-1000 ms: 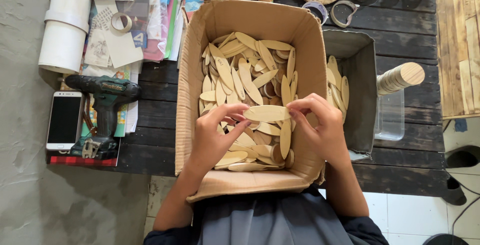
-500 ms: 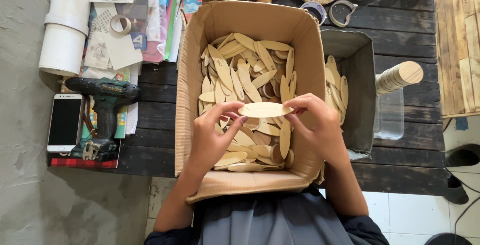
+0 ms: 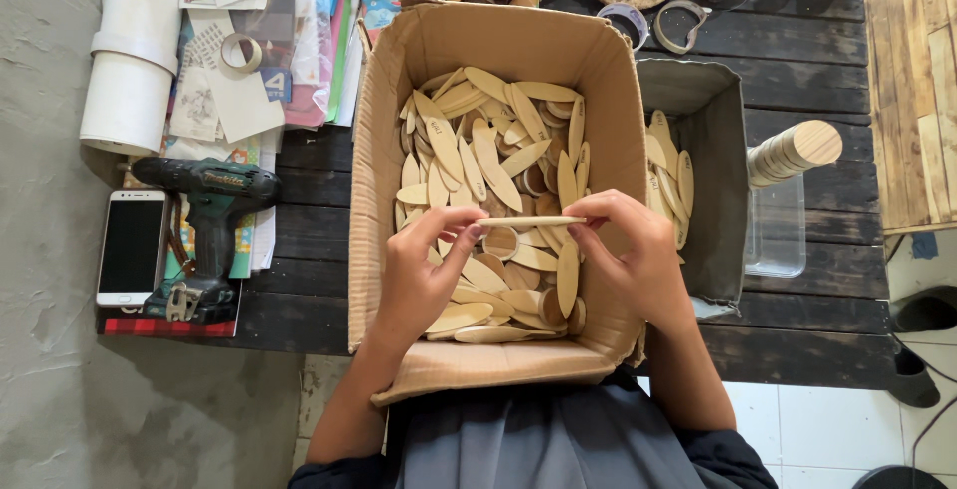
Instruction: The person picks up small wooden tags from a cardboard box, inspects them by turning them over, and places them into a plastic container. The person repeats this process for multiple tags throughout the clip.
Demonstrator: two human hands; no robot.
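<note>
Head view: left hand [image 3: 424, 275] and right hand [image 3: 628, 255] pinch a thin oval wooden piece [image 3: 528, 221] edge-on above the cardboard box [image 3: 379, 150], which hems them in. A cordless drill [image 3: 214, 215] and phone [image 3: 132, 247] lie near the desk's [image 3: 827, 329] left edge.

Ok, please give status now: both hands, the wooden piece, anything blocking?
Left hand and right hand pinch the thin oval wooden piece by its ends, edge-on. Held over open brown cardboard box of similar pieces. Nothing blocking.
</note>
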